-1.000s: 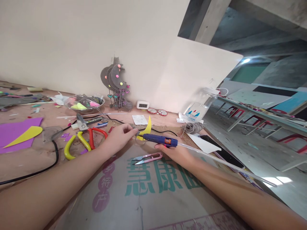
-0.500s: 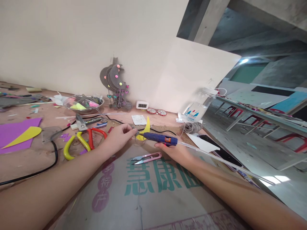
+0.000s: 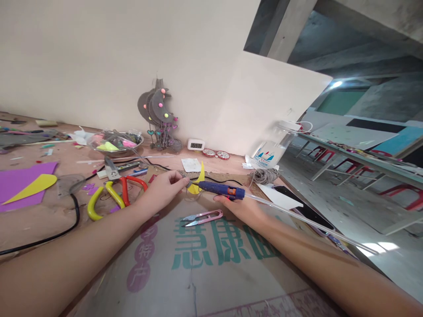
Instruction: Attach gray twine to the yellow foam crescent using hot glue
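Observation:
My left hand [image 3: 170, 187] is closed in a pinch at a yellow crescent-shaped piece [image 3: 201, 175], which stands with its tip up. Something small and grey shows at the fingertips, and the exact grip is hidden. In my right hand [image 3: 246, 209] is a blue hot glue gun [image 3: 218, 189], its nozzle pointing left at the crescent. A long clear glue stick [image 3: 297, 213] sticks out of its back, over my right forearm. Below the glue gun, pink-handled thread snips [image 3: 203, 218] lie on the printed cardboard [image 3: 158, 277].
Left are yellow-and-red-handled pliers [image 3: 114, 198], a purple sheet [image 3: 20, 176] and a black cable [image 3: 77, 215]. Behind stand a bowl of colourful bits [image 3: 115, 147], grey moon ornaments [image 3: 160, 110] and a small clock [image 3: 196, 144]. Right are grey twine [image 3: 265, 176] and a plastic jug [image 3: 272, 147].
The crescent's upper tip has shifted slightly left and the piece looks turned a little. The glue gun has moved very slightly right. My left hand stays in place.

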Action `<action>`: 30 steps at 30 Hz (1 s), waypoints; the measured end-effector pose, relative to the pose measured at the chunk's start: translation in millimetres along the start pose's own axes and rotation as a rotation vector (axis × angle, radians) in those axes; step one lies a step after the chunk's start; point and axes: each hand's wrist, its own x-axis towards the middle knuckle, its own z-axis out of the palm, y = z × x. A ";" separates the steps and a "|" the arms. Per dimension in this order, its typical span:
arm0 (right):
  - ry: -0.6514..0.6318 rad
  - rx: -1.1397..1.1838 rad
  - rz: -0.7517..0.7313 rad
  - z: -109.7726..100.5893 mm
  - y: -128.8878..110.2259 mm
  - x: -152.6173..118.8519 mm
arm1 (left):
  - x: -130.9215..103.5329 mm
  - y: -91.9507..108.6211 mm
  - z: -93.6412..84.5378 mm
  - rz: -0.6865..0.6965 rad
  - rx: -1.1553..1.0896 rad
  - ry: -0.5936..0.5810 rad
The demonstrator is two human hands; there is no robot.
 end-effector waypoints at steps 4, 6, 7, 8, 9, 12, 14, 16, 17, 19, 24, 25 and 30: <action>0.010 -0.005 -0.001 -0.3 -1.4 0.1 | 0.7 -0.9 0.1 0.017 -0.006 0.000; 0.007 -0.011 0.005 -0.2 -1.9 0.2 | 1.0 -2.1 -0.2 0.022 0.003 0.000; 0.003 -0.017 0.007 -0.2 -2.1 0.2 | 1.0 -2.6 -0.5 0.022 0.007 -0.001; 0.001 -0.024 0.007 -0.3 -2.2 0.1 | 1.1 -2.9 -0.7 0.022 0.011 -0.002; -0.001 -0.032 0.005 -0.5 -2.3 0.0 | 1.0 -3.1 -0.8 0.020 0.015 -0.004; 0.002 -0.049 -0.010 -1.5 -2.8 -0.3 | 0.8 -2.8 -0.8 0.020 0.028 -0.009; 0.004 -0.054 -0.021 -2.4 -3.6 -0.3 | 0.7 -2.3 -0.5 0.019 0.036 -0.007; 0.004 -0.061 -0.026 -3.0 -4.5 0.1 | 0.7 -1.9 -0.2 0.014 0.038 -0.004; 0.002 -0.069 -0.025 -3.1 -4.8 0.5 | 0.7 -1.6 -0.1 0.011 0.037 -0.003; -0.002 -0.087 -0.019 -2.5 -4.8 1.6 | 0.5 -0.8 -0.3 0.009 0.033 0.000; 0.044 0.066 0.021 0.0 -1.6 3.4 | 0.1 1.5 -1.5 0.012 0.005 -0.002; 0.051 0.095 0.033 -0.6 -1.1 3.5 | 0.4 1.3 -1.5 0.017 -0.004 -0.004; 0.079 0.137 0.047 -9.5 -0.1 5.0 | 3.2 -2.9 -0.6 0.042 -0.043 -0.019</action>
